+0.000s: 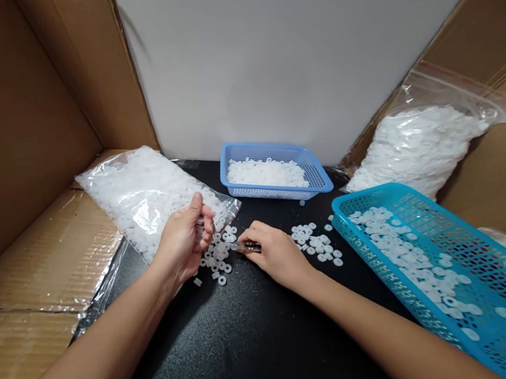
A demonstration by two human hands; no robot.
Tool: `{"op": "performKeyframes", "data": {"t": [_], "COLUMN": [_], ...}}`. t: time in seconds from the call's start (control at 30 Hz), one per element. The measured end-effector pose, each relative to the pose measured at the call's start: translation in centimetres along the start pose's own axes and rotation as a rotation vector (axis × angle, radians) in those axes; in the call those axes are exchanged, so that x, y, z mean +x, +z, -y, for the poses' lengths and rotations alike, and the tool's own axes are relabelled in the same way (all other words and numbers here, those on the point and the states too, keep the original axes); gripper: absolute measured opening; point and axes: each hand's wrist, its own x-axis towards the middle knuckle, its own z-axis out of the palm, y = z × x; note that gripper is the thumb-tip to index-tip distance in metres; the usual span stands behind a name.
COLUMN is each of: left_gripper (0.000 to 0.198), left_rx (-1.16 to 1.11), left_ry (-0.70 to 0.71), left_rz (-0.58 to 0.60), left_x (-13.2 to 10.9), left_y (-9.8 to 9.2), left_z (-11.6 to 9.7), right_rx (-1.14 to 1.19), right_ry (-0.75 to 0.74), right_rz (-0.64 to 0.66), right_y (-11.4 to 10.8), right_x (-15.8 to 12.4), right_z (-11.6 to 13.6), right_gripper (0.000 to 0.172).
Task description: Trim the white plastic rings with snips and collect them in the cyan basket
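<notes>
My left hand (188, 234) is held with its fingers curled over small white plastic rings that show in part between them. Just below and beside it lies a loose pile of white rings (217, 252) on the black tabletop. Closed around a small metal cutter-like tool (248, 246), my right hand (274, 253) rests low at the right edge of that pile. The tool's tip points left toward the rings; its exact kind is partly hidden by the fingers. A second group of rings (317, 243) lies to the right of my right hand.
A clear bag full of white rings (138, 187) lies behind my left hand. At the back stands a blue basket (273, 194) holding small white rings. A larger turquoise basket (383, 278) with rings is at right, near another filled bag (412, 140). Cardboard (28, 248) borders the left.
</notes>
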Motion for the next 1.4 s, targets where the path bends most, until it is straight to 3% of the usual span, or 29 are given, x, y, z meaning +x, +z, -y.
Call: {"op": "performKeyframes", "data": {"t": [0.13, 0.3, 0.43, 0.6, 0.77, 0.87, 1.0, 1.13, 1.4], "left_gripper": [0.014, 0.023, 0.022, 0.022, 0.032, 0.032, 0.015, 0.013, 0.012], "left_rx": [0.102, 0.089, 0.227, 0.470, 0.563, 0.578, 0.599, 0.641, 0.702], "left_ry": [0.028, 0.061, 0.093, 0.181, 0.430, 0.545, 0.652, 0.703, 0.709], "left_rz": [0.061, 0.068, 0.142, 0.279, 0.382, 0.373, 0.327, 0.339, 0.354], "left_x": [-0.2, -0.1, 0.1, -0.4, -1.7, -2.3, -2.7, -2.6, -2.7], "left_y": [0.0, -0.2, -0.6, -0.7, -0.1, 0.2, 0.4, 0.5, 0.4], "left_z": [0.3, 0.5, 1.0, 2.0, 3.0, 3.3, 3.2, 3.0, 3.0], "right_rx": [0.024, 0.120, 0.287, 0.550, 0.746, 0.883, 0.910, 0.915, 0.921], "right_ry": [0.013, 0.016, 0.056, 0.135, 0.161, 0.161, 0.116, 0.123, 0.155], "right_rz": [-0.013, -0.041, -0.101, -0.208, -0.253, -0.241, -0.194, -0.218, -0.189], "right_y": [-0.1, 0.4, -0.4, -3.2, -4.0, -3.5, -3.2, -3.4, -3.4], "right_x": [-0.1, 0.3, 0.5, -0.7, -2.2, -2.7, -2.9, -3.2, -3.3], "right_z": [-0.2, 0.4, 0.3, 0.4, 1.6, 2.1, 2.7, 3.1, 2.8], "right_gripper": [0.014, 0.009, 0.006, 0.044, 0.045, 0.039, 0.030, 0.026, 0.051]}}
